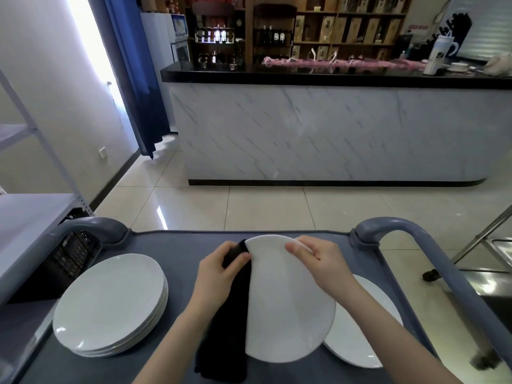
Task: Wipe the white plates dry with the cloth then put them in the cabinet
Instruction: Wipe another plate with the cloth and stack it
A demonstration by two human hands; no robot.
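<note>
I hold a white plate (288, 306) tilted up over the grey cart top (177, 250). My right hand (318, 259) grips its far upper rim. My left hand (219, 270) presses a black cloth (224, 333) against the plate's left edge, and the cloth hangs down beside and under the plate. A stack of several white plates (110, 303) sits on the cart to the left. Another white plate (357, 336) lies flat on the right, partly hidden by the held plate and my right forearm.
The cart has raised grey handles at the far left (91, 228) and along the right side (432, 250). A grey shelf unit (33, 217) stands to the left. Across the tiled floor is a marble-front counter (332, 134) with a black top.
</note>
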